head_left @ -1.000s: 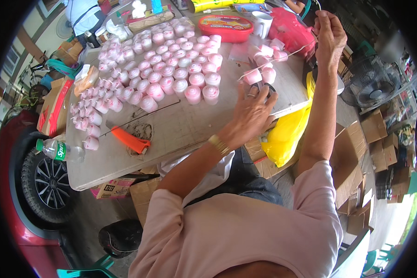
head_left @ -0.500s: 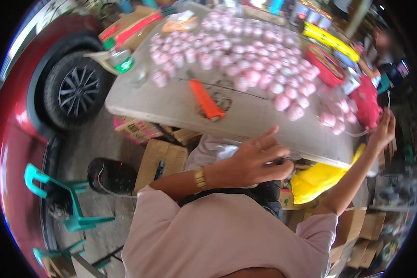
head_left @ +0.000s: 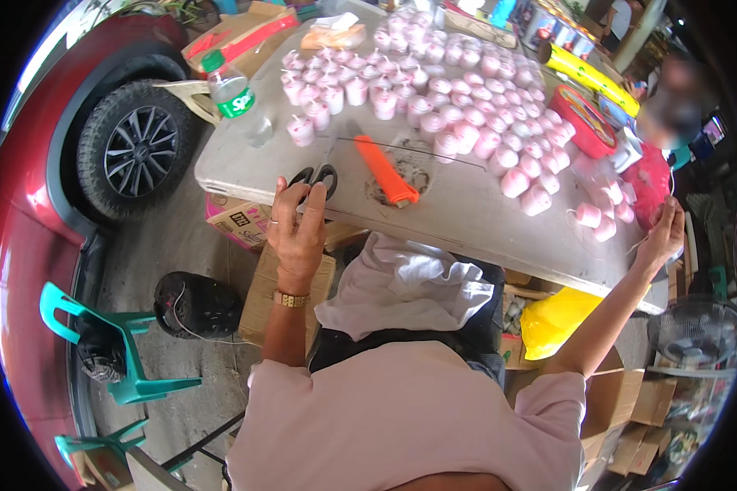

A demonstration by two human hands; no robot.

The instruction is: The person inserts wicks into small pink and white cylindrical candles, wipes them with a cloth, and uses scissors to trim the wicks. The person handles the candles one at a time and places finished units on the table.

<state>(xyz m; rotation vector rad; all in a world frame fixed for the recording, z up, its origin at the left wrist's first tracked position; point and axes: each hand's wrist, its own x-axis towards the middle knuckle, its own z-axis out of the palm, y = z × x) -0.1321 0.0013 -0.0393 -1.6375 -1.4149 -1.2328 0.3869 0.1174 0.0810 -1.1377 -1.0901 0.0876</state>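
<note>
My left hand (head_left: 296, 229), with a ring and gold wristwatch, is at the table's near left edge. Its fingers are on the black handles of a pair of scissors (head_left: 327, 178); the thumb is hidden. My right hand (head_left: 670, 231) is raised at the right end, fingers pinched on a thin white cord (head_left: 635, 245) beside a red plastic bag (head_left: 648, 184). Many small pink candles (head_left: 467, 114), several with wicks showing, stand across the table. A few more candles (head_left: 602, 214) lie near my right hand. Between the scissors and the candles lies an orange-handled cutter (head_left: 385, 170).
The grey table (head_left: 254, 176) also bears a green-capped bottle (head_left: 231, 90), a red tub (head_left: 583, 123) and a yellow roll (head_left: 590, 78). A white cloth (head_left: 401, 286) covers my lap. A yellow bag (head_left: 557, 319) hangs below the edge. Left are a green chair (head_left: 131, 344) and red car (head_left: 33, 213).
My left hand has swung left from in front of my body to the table's left edge, bringing the scissors. My right hand stays at the right end, slightly lower, still on the cord.
</note>
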